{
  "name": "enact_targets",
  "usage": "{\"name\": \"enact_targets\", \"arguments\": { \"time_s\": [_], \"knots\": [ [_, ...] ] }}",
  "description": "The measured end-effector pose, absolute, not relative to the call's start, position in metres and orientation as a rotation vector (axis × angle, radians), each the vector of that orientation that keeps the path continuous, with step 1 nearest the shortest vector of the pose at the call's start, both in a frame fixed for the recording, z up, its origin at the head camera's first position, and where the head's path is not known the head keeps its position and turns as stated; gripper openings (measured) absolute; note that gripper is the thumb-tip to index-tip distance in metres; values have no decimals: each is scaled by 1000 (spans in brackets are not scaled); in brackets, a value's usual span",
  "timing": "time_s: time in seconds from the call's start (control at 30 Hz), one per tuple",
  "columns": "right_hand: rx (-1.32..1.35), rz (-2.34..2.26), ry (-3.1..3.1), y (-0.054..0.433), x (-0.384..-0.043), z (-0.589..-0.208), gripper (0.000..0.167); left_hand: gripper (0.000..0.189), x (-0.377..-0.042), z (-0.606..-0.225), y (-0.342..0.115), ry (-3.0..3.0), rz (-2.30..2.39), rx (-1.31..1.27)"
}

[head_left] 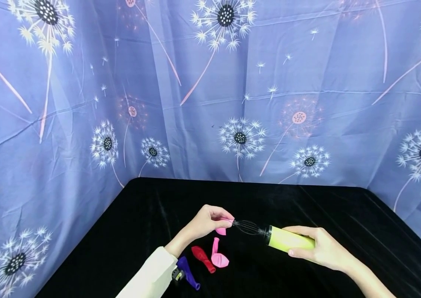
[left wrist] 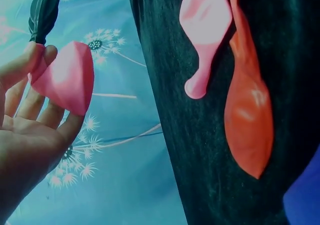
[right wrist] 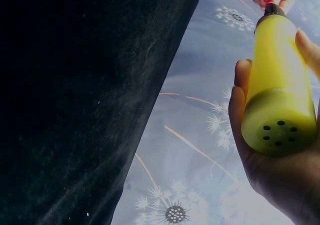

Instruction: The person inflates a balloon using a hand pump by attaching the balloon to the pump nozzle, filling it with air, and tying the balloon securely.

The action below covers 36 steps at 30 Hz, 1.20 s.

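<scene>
A pink balloon (left wrist: 72, 80) was pinched near its neck by the thumb and fingers of the left hand (head_left: 204, 223), in the air above the black cloth (head_left: 277, 273), with its mouth end at the tip of the pump's black nozzle (head_left: 248, 227). The yellow hand pump (head_left: 293, 239) was gripped by the right hand (head_left: 322, 246), with fingers and thumb wrapped about its barrel.

The neck, it was judged, could be slipped off the tip if the pinch were loosened or the pump drawn back. Air could be lost if the mouth was seated only partly, and the thin rubber could be torn if it was dragged over the nozzle at a slant. As both were held up without support, alignment could easily be spoiled by a small wobble. The red balloon (head_left: 204, 260), the second pink balloon (head_left: 219, 257) and the blue balloon (head_left: 189, 273) could be swept aside by a lowered left sleeve (head_left: 154, 269).

How far the neck was fitted could not be told, since the join was covered by fingertips. The nozzle was cut off in the left wrist view, as was most of the blue balloon; in the right wrist view, the far end was small and blurred.
</scene>
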State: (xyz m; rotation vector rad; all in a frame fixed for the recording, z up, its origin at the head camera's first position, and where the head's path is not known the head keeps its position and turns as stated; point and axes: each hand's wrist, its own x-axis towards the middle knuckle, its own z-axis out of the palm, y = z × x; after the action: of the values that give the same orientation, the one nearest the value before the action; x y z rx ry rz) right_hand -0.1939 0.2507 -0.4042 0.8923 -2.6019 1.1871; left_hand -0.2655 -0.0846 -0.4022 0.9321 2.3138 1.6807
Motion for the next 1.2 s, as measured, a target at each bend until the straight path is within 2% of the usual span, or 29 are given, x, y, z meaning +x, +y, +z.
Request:
{"name": "enact_targets", "arguments": {
  "time_s": [0.93, 1.1, 1.2],
  "knots": [
    [804, 1177, -2604, 232, -191, -418, 46, 23, -270, -413, -85, 2253, 1762, 848],
    [679, 1205, -2638, 228, -193, -418, 47, 26, -271, -411, -84, 2449, 1858, 906],
    [612, 1217, -2653, 225, -194, -420, 47, 18, -270, -410, -82, 2797, 1943, 1004]
  ]
}}
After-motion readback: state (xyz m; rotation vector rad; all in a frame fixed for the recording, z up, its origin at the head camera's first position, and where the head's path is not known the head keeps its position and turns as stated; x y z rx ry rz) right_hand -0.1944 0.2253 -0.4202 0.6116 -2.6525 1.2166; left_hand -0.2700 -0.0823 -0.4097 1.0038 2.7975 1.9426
